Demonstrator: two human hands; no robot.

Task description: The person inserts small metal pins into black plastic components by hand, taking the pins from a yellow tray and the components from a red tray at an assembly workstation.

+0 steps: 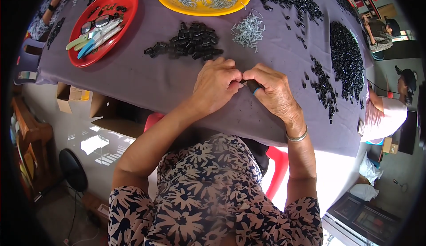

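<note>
My left hand (215,84) and my right hand (274,90) meet above the table's near part, fingertips pinched together. Whatever small thing lies between them is hidden by the fingers. A dark cover with a blue band (254,89) wraps my right thumb, and a bangle circles that wrist. Just beyond my left hand lies a heap of small black plastic parts (191,41). To its right is a small pile of silvery screws (248,30), beyond my right hand.
A yellow tray (166,5) holds many more screws at the back. At left, a red tray (75,59) carries glasses and several knife-like tools. Black parts (346,61) spread along the right side of the purple-grey tablecloth (146,84). Other people (390,113) sit at right.
</note>
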